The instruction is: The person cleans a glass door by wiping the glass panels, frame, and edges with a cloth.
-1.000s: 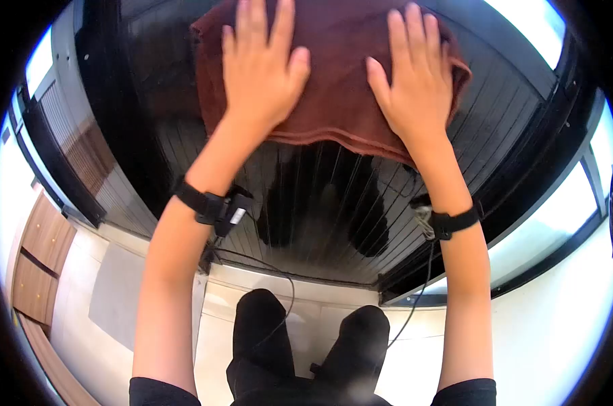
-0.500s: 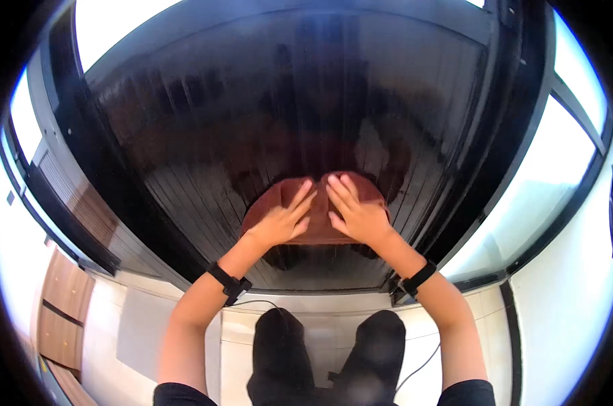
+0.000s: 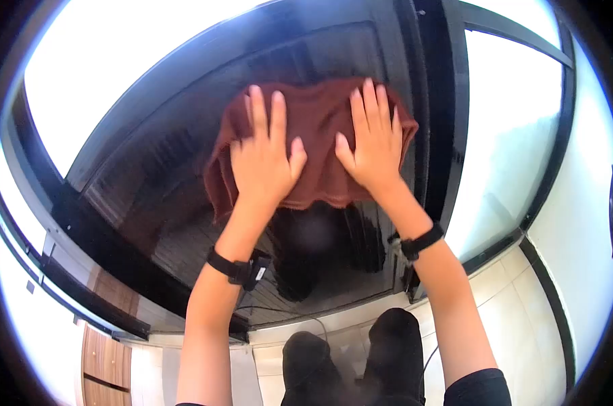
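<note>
A reddish-brown cloth (image 3: 313,128) lies spread against a glossy black panel (image 3: 178,142) with fine grooves. On the cloth's left part rests my left hand (image 3: 262,149), palm down, fingers apart. My right hand (image 3: 372,139) presses flat on its right part, fingers spread. Neither hand grips the cloth. Its lower edge hangs in small waves between my wrists, and its left edge is folded and bunched. Both wrists wear black straps with small devices.
Dark frames border the panel, with a bright glass pane (image 3: 506,135) to the right. Below are pale floor tiles (image 3: 506,298) and my dark-clothed legs. A wooden drawer unit (image 3: 107,362) stands at the lower left. A thin cable runs from my left wrist.
The cloth and both hands first came down the panel close together, then moved back up and apart. The view has also turned, and the cloth is spread wider than half a second ago.
</note>
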{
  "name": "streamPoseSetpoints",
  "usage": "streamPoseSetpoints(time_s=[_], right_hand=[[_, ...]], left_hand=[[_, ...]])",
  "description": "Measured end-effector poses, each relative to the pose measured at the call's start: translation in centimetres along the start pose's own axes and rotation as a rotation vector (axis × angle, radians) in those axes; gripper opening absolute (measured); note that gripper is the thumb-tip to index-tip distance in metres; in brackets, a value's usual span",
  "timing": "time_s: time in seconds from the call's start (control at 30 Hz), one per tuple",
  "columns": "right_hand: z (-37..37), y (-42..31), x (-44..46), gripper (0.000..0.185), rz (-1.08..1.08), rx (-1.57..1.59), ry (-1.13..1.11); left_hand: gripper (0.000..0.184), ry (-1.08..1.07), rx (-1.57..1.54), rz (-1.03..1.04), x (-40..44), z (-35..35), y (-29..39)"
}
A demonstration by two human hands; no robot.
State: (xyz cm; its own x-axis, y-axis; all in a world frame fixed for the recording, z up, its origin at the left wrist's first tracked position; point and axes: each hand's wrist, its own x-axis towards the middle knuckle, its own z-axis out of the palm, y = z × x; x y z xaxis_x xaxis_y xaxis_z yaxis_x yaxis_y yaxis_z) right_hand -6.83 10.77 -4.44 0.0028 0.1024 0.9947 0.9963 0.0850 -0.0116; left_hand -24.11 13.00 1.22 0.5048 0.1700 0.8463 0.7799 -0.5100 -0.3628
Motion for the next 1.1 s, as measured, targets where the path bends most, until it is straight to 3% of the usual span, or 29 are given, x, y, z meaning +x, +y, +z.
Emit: streamPoseSetpoints(time_s=[0.13,0.2,0.23,0.3,0.37,0.5,0.63,0.7,0.77,0.8,0.83,0.93,1.03,1.1], right_hand=[[0.3,0.6,-4.7,0.059,-0.040,0.139,-0.115],[-0.4,1.3,-4.5,0.059,-0.064,0.139,-0.150],[-0.7,1.3,-3.6,0.059,-0.097,0.144,-0.167],[-0.9,1.5,-0.7,0.062,-0.088,0.079,-0.084],[-1.3,1.5,2.9,0.064,-0.043,0.040,0.033],[-0.5,3.3,3.1,0.060,-0.032,-0.043,0.101],[-0.2,4.1,-3.3,0.052,0.084,0.047,0.052],[0.4,3.9,-7.3,0.049,0.136,0.031,0.056],[1.3,3.9,-10.2,0.046,0.180,0.015,0.052],[1.6,3.5,-11.7,0.044,0.221,0.010,0.052],[1.8,3.2,-13.4,0.043,0.266,0.005,0.047],[2.3,3.1,-18.0,0.046,0.337,0.012,0.045],[3.4,2.3,-24.1,0.054,0.384,0.010,0.065],[3.5,2.1,-28.3,0.059,0.508,-0.014,-0.138]], left_hand=[[0.067,-0.168,-0.182,0.178,-3.3,2.9,3.3],[0.066,-0.509,-0.461,0.011,-3.4,3.3,4.1],[0.061,-0.560,-0.494,-0.028,-2.0,1.9,4.2],[0.058,-0.028,-0.421,0.136,0.4,2.3,3.2],[0.057,0.236,-0.187,0.182,3.9,1.4,2.7],[0.059,0.195,-0.174,0.163,5.7,1.8,4.5],[0.062,-0.013,-0.612,0.290,2.7,5.4,6.8],[0.065,-0.059,-0.563,0.315,0.3,6.8,8.6],[0.067,-0.037,-0.727,0.357,-1.9,9.1,9.4],[0.067,-0.218,-0.753,0.321,-3.0,8.9,9.8],[0.067,-0.243,-0.767,0.320,-4.0,9.5,10.1],[0.068,-0.341,-0.828,0.316,-7.3,11.5,12.2],[0.070,-0.285,-0.740,0.428,-11.8,14.3,13.4],[0.072,-0.262,-0.977,0.529,-13.9,15.9,14.8]])
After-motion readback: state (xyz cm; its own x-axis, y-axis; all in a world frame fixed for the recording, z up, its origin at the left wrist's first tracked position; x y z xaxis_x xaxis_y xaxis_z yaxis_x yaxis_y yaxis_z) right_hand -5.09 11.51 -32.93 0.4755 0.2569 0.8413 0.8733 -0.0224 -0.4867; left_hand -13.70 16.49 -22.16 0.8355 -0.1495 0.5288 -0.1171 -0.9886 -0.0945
